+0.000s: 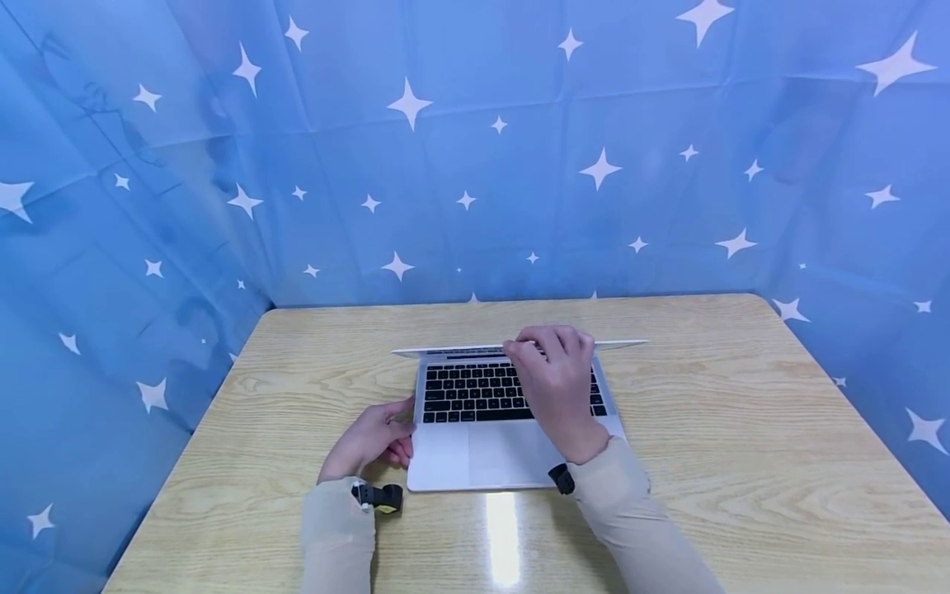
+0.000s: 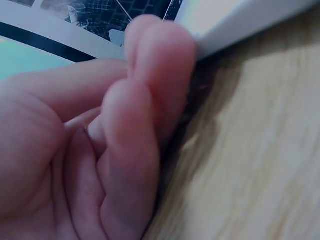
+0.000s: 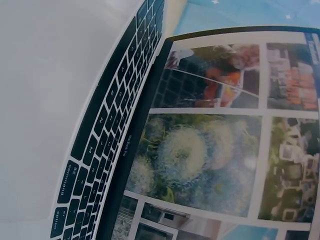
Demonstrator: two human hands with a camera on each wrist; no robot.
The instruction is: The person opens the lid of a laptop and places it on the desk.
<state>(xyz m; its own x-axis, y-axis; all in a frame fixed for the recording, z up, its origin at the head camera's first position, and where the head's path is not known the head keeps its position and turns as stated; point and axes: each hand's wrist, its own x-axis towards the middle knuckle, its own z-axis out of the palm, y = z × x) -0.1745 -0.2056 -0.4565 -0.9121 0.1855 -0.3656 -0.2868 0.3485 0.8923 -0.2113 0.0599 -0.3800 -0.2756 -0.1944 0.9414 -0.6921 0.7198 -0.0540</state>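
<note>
A silver laptop [image 1: 445, 458] with a black keyboard [image 1: 475, 393] lies on the table, its lid [image 1: 623, 343] raised and seen nearly edge-on from the head. At the lid's top edge, near the middle, my right hand [image 1: 558, 388] pinches the rim with curled fingers and covers some keys. My left hand [image 1: 371, 436] holds the left side of the base, fingers bent against its edge. Close up in the left wrist view, those fingers [image 2: 165, 65] meet the laptop's corner. The right wrist view shows the lit screen [image 3: 200, 150] with picture tiles; the right hand is outside that view.
The laptop stands on a pale wood-grain table [image 1: 742, 429] with rounded far corners. Behind and beside it hangs a blue curtain [image 1: 475, 165] with white stars. Black straps [image 1: 382, 497] sit on both wrists. A bright reflection shows on the tabletop in front of the laptop.
</note>
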